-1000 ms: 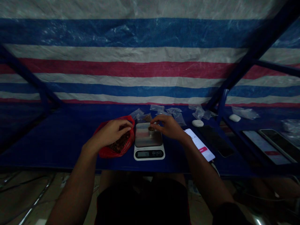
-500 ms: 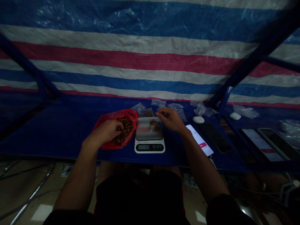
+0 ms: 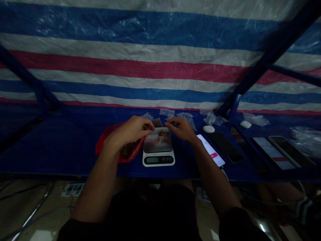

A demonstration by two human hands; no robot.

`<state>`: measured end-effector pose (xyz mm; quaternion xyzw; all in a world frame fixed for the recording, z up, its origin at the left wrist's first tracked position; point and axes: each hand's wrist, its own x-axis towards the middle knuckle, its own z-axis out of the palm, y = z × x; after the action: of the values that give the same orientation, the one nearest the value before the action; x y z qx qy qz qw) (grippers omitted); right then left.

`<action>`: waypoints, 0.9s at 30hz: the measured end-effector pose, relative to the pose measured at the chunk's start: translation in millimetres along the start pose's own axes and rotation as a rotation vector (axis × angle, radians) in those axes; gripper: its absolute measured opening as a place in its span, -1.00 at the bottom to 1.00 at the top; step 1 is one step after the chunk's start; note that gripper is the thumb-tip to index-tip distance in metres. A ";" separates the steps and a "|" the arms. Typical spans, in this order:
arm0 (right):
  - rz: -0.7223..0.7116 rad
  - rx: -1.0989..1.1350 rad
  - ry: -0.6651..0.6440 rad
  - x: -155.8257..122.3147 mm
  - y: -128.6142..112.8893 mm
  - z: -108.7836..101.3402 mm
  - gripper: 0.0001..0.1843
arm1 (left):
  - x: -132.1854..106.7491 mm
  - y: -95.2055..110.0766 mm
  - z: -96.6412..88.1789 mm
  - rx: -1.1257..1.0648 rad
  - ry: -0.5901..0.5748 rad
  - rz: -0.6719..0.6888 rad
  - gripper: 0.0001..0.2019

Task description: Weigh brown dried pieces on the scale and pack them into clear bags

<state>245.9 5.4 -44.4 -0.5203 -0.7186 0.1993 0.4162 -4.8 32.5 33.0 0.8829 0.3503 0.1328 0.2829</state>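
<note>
A small digital kitchen scale (image 3: 158, 152) sits on the blue table in front of me, with a little cup (image 3: 162, 134) of brown bits on its plate. Left of it lies a red plastic bag (image 3: 117, 150) holding more brown pieces. My left hand (image 3: 132, 131) is raised over the bag's right edge, its fingers pinched together next to the cup; what they pinch is too small to make out. My right hand (image 3: 181, 129) hovers just right of the cup with its fingers curled close together.
Several small clear plastic bags (image 3: 185, 117) lie behind the scale. A lit phone (image 3: 210, 154) and a dark phone (image 3: 225, 146) lie to the right, with a white oval case (image 3: 208, 129). More phones (image 3: 273, 152) rest on the neighbouring table. A striped tarp hangs behind.
My left hand has come up out of the red bag and moved right to the cup on the scale. My right hand stays beside the cup.
</note>
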 end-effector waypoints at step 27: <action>-0.044 0.021 0.023 1.2 0.6 -4.0 -0.77 | 36.2 3.0 27.8 -0.232 -0.059 0.046 -0.80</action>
<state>249.4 6.2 -42.1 -0.5022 -0.7229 0.1919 0.4340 34.9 44.5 13.7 0.8556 0.3038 0.1529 0.3902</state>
